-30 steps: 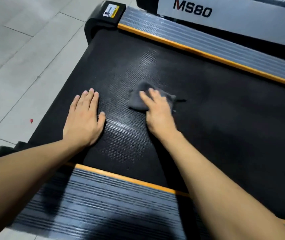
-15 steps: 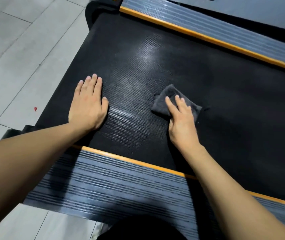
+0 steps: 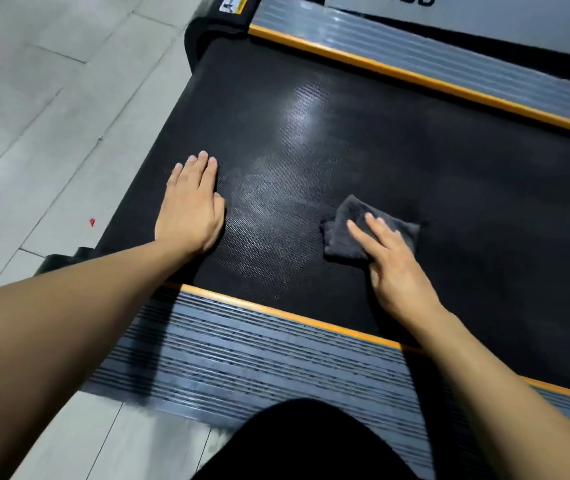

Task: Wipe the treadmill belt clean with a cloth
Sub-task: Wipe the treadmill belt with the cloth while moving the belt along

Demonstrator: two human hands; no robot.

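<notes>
The black textured treadmill belt (image 3: 363, 140) fills the middle of the head view, with a shiny patch down its centre. A folded dark grey cloth (image 3: 344, 230) lies flat on the belt near the closer side rail. My right hand (image 3: 392, 268) presses down on the cloth with fingers spread over it, covering its right part. My left hand (image 3: 191, 209) rests flat on the bare belt to the left, fingers together, holding nothing.
Grey ribbed side rails with orange edging run along the near side (image 3: 249, 355) and the far side (image 3: 415, 53) of the belt. The black rear end cap (image 3: 214, 26) sits at the top left. Grey floor tiles (image 3: 41, 116) lie to the left. A dark knee (image 3: 311, 445) shows at the bottom.
My right hand has slid the cloth to the right and toward the near rail across the belt. My left hand stays planted flat on the belt.
</notes>
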